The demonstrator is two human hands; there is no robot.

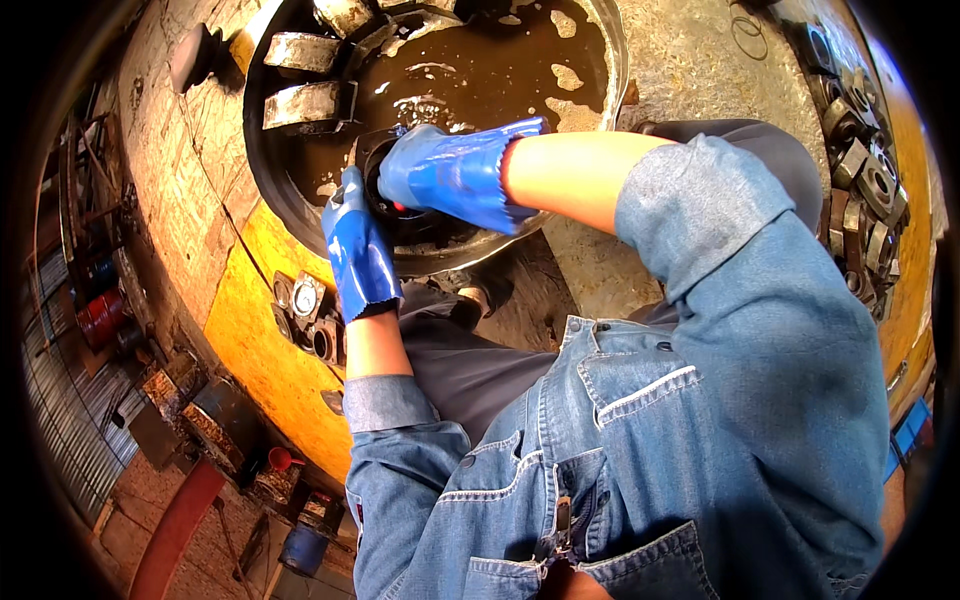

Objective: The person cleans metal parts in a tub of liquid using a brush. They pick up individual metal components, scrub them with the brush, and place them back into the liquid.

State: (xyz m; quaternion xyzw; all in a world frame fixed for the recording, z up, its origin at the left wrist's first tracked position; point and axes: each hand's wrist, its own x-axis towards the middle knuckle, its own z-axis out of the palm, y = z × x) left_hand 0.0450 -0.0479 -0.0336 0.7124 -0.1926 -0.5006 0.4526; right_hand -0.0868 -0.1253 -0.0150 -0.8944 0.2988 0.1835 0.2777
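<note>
My left hand (352, 235), in a blue rubber glove, grips the near left side of a dark, ring-like metal part (372, 150) at the basin's near edge. Bent into the part's opening is my right hand (425, 170), gloved the same way. Its fingertips are hidden there, and a small red spot shows beneath the glove. Both hands are over a round black basin (618, 60) of murky brown liquid (480, 75) with patches of foam. Wet metal housings (302, 105) with curved sides lie at the basin's far left.
Several metal parts (305, 300) sit on yellow sheeting (255, 335) by my left forearm. Many more ring-shaped parts (878, 185) are heaped at the far right. A thin wire ring (748, 38) lies on the floor behind the basin. Machinery and a red container (102, 318) stand at left.
</note>
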